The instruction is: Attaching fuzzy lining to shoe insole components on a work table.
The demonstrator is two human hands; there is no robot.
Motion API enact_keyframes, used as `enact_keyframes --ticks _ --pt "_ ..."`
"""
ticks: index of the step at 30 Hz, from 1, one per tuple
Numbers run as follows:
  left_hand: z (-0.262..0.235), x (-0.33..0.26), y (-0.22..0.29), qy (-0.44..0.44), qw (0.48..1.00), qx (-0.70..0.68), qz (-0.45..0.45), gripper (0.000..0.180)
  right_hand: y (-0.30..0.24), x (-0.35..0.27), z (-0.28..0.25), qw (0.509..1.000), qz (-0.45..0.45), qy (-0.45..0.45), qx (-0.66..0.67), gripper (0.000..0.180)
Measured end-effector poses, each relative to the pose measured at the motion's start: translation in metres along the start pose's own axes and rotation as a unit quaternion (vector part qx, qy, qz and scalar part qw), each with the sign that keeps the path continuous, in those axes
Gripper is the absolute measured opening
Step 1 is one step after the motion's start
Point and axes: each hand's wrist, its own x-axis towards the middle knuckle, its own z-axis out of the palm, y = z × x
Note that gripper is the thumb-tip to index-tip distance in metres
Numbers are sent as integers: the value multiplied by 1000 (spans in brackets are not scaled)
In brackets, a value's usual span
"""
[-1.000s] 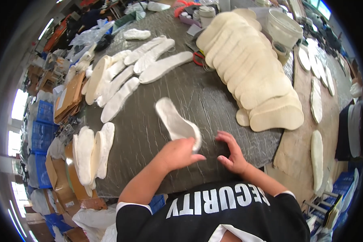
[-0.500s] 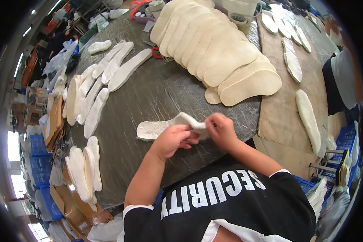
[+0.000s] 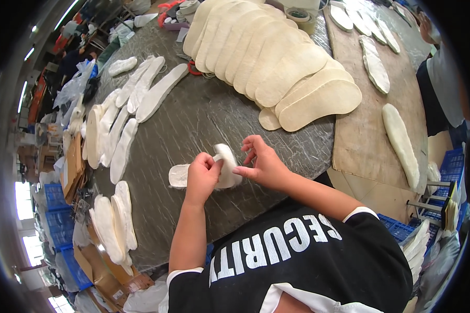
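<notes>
At the near edge of the grey, plastic-covered table (image 3: 156, 151), the left hand (image 3: 202, 177) holds a white, fleecy, foot-shaped insole (image 3: 227, 180), thumb and fingers pinched together on it. The insole's long axis runs roughly left to right across the body; its left end lies flat, its right end is bent upward. The left hand is nearer, being on it; the right hand (image 3: 263, 160) is just right of the raised end, fingers spread, and whether its thumb makes contact cannot be told. Nothing is seen standing between them.

Along the left edge is a pile of white and cream insoles (image 3: 107, 224); beyond it, spread white fleece insoles (image 3: 122, 151). Toward the far edge lies an overlapping stack of flat cream insoles (image 3: 277, 57), well apart from the held piece.
</notes>
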Motion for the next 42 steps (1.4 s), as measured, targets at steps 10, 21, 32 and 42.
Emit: enact_keyframes --ticks 10,21,32,42 --pt "1 -13 7 -86 970 -226 -23 29 -5 -5 4 984 -149 14 -91 90" --pt "-46 -10 -29 60 882 390 258 20 5 -20 -33 977 -28 130 -165 39" --pt "-48 -43 -19 180 948 220 144 10 2 10 -138 779 -47 112 -615 37" --pt "96 62 74 -98 869 195 443 30 17 7 -153 737 -190 87 -643 22"
